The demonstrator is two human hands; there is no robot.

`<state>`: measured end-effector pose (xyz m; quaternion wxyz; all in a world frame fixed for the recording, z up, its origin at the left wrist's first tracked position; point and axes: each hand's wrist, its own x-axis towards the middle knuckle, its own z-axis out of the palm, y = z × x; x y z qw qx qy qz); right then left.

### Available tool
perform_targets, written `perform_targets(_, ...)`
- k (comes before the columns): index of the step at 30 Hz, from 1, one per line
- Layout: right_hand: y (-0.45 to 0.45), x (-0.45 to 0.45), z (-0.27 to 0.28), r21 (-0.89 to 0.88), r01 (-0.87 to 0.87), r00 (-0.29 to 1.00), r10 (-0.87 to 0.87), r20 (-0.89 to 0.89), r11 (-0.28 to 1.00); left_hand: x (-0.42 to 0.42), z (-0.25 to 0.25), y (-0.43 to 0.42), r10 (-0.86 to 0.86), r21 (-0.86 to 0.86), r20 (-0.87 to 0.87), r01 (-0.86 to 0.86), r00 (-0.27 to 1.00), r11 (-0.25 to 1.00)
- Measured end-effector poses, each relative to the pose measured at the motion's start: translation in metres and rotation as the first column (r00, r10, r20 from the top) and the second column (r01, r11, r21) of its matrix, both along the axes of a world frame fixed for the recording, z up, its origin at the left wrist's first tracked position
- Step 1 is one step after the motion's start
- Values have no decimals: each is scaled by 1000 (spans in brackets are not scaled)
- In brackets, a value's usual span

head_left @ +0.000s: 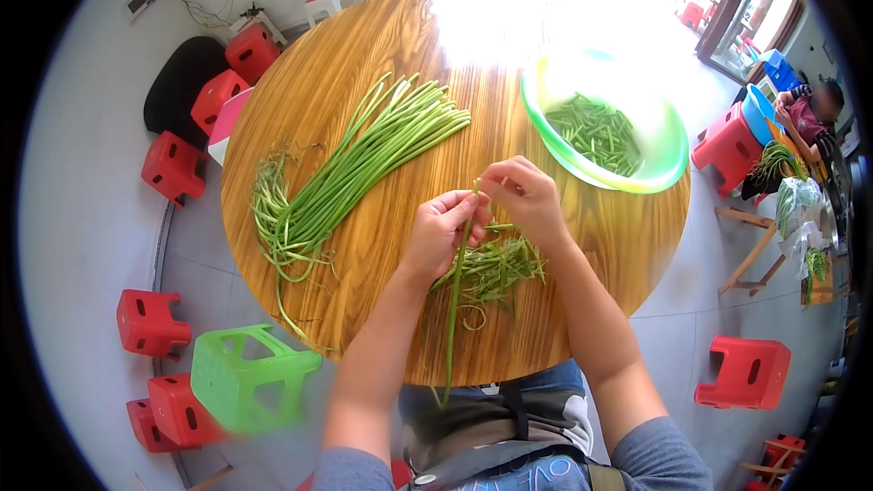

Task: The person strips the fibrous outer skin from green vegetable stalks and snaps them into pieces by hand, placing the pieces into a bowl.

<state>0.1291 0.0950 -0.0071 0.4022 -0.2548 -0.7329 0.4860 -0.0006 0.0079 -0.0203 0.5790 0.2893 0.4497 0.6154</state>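
Left hand [446, 232] pinched a green stem [456, 282] | it hung past the near edge of the table [627, 232] | right hand [527, 196] curled at its top, grip unclear | bundle [382, 150] lay left, bowl [671, 159] right

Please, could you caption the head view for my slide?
Left hand holding a green stem, right hand at its upper end, over a wooden table with a stem bundle and basin.

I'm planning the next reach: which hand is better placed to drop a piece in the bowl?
Probably the right hand: it is nearer the bowl, while the left hand, farther off, holds the green stalk.
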Motion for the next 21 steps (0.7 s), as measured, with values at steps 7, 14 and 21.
perform_targets(7, -9, 6, 17, -279, -278, 960, 278, -41, 919, -7, 1, 1, 233, -69, 319, -222, 919, 973)
perform_targets(14, 3, 25, 22, -241, -574, 707, 622, 336, 783, -49, -20, 1, 121, 34, 542, -165, 832, 986)
perform_targets(21, 1, 11, 12, -143, -120, 979, 141, 149, 982, -12, 11, -4, 132, -25, 398, -134, 908, 991)
